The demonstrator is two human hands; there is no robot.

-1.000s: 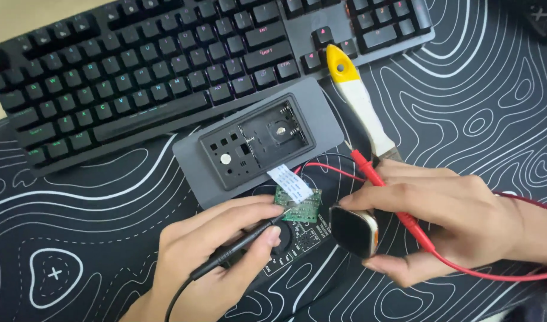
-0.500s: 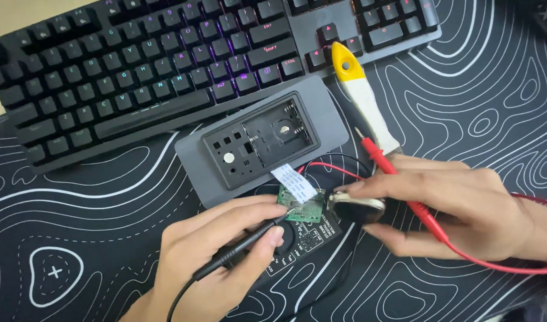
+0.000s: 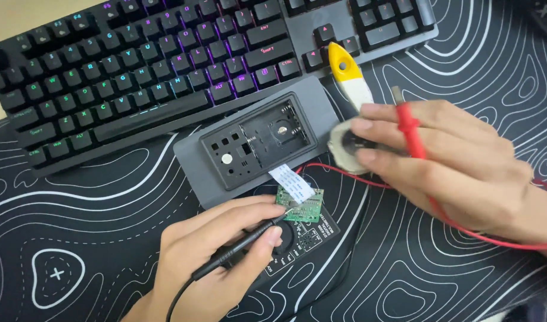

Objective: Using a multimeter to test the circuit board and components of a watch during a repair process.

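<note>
Low in the frame's centre, your left hand (image 3: pixel 217 256) pinches a black probe (image 3: pixel 238 250) like a pen, its tip on the small green circuit board (image 3: pixel 302 209) with a white ribbon cable (image 3: pixel 291 182). At right, your right hand (image 3: pixel 452 161) grips a round pale disc (image 3: pixel 348 143) and a red probe (image 3: pixel 410 128).
</note>
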